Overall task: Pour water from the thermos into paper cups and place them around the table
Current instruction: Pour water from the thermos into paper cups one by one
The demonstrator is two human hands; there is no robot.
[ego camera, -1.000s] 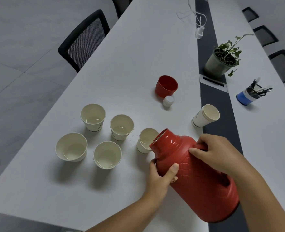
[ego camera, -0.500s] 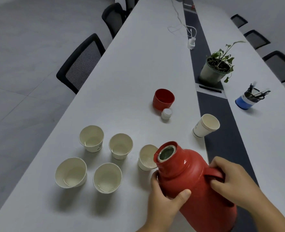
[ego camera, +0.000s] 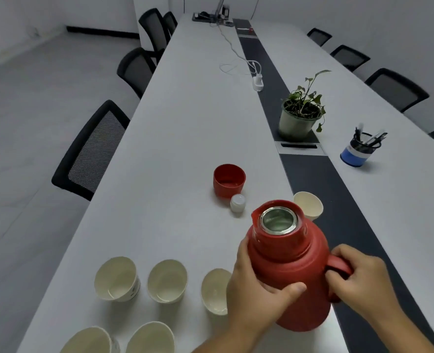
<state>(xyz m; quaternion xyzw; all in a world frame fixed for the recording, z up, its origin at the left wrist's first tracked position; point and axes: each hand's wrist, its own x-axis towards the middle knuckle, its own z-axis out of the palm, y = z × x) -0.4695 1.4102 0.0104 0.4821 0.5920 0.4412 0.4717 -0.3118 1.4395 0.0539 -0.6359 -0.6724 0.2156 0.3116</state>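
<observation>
Five paper cups [ego camera: 167,281] stand grouped at the near left of the table [ego camera: 185,128], three in a row and two nearer the edge, part cut off by the frame; water seems to lie in the bottoms of some, though how much cannot be told; the rightmost of the row [ego camera: 214,291] sits just beside the left hand [ego camera: 258,289], which is wrapped round the belly of the red thermos [ego camera: 291,271], thumb across the front, fingers curled behind; the thermos stands close to upright, its long axis nearly vertical, its open steel mouth [ego camera: 278,220] facing the camera and its small spout lip turned left; beyond it lie the red lid cup [ego camera: 229,180] and the white stopper [ego camera: 237,202]; a sixth paper cup [ego camera: 310,205] shows behind the thermos's right shoulder; the right hand [ego camera: 361,278] is clenched round the handle [ego camera: 337,267]; judging from this, the sixth cup lies away from the spout side, so pouring into it would call for turning the thermos
</observation>
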